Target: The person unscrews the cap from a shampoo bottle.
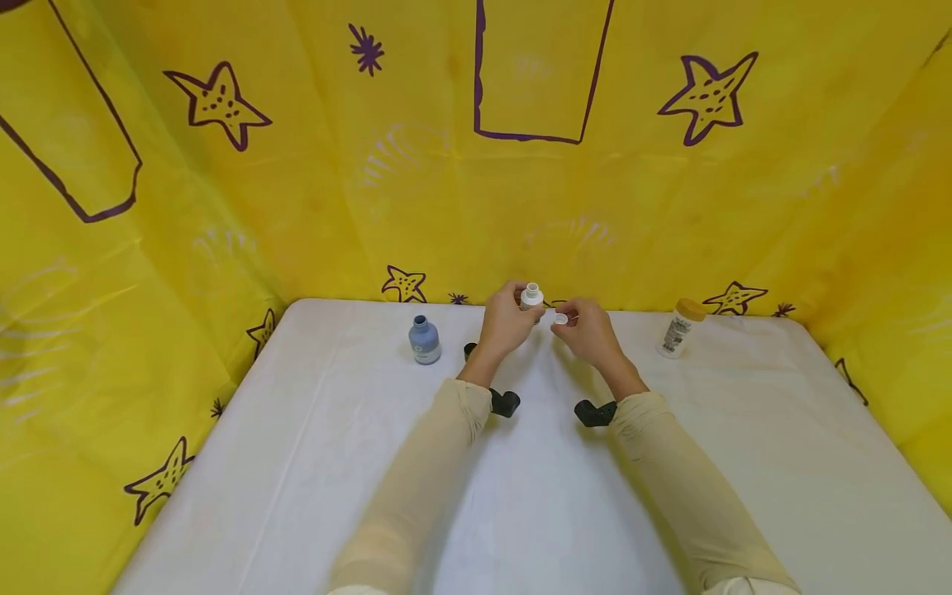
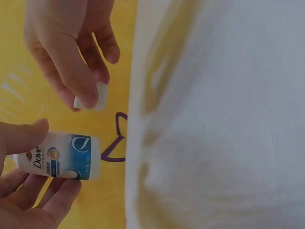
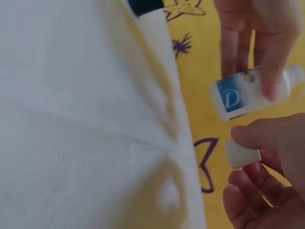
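Left hand [image 1: 509,325] grips white Dove bottle [image 2: 86,157] between thumb and fingers; bottle neck-up, mouth uncapped, near far edge of tabletop [image 1: 357,463]. Right hand [image 1: 592,332] pinches white cap [image 3: 243,154] just beside bottle, apart from it. Blue bottle [image 1: 425,340] stands to the left.

A small curtained booth: yellow star-printed sheets [image 1: 312,215] wall three sides of a white-covered table [image 1: 275,496].

clear passage between right fingers [image 3: 267,184] and yellow-capped bottle [image 1: 676,333]; blue bottle [image 1: 425,340] obstructs the left side.
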Action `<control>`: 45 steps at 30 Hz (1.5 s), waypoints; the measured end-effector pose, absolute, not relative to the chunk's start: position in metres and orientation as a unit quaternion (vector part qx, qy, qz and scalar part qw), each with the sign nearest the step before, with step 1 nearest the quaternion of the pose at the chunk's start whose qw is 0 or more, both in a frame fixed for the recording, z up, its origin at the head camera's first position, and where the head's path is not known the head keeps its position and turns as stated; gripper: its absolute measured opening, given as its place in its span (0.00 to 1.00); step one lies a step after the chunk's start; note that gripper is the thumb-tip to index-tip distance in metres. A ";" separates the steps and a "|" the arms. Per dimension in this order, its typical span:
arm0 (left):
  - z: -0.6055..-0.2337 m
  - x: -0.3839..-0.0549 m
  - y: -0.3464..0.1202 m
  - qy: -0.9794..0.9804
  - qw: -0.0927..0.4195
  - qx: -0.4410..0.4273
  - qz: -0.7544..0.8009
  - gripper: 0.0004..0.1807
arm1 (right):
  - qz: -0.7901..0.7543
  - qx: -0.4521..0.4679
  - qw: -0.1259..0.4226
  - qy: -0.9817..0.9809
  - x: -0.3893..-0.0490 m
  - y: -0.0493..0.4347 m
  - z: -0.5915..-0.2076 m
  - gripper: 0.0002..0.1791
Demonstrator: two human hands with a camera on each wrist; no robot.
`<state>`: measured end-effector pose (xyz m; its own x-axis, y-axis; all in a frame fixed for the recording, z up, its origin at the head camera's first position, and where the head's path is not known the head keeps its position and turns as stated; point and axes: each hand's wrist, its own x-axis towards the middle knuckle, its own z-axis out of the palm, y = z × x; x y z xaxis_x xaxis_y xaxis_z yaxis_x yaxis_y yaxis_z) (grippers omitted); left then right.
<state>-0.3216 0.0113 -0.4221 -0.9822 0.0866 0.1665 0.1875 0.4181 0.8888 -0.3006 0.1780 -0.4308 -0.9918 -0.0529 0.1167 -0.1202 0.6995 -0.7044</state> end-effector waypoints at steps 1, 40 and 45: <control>-0.424 -0.323 0.013 -0.842 0.047 -0.076 -0.532 0.27 | 0.382 0.046 0.041 -0.922 -0.304 0.178 -0.434 0.19; -0.433 -0.328 0.024 -0.875 0.038 -0.024 -0.482 0.36 | 0.374 0.028 -0.006 -0.927 -0.314 0.187 -0.457 0.26; -0.419 -0.319 0.027 -0.881 0.073 -0.031 -0.466 0.36 | 0.370 0.037 0.003 -0.928 -0.305 0.197 -0.444 0.27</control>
<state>-0.3185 0.0271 -0.4188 -0.9873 -0.0134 0.1582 0.1232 0.5637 0.8168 -0.3054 0.1974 -0.4444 -0.9973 -0.0665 0.0320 -0.0703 0.7237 -0.6865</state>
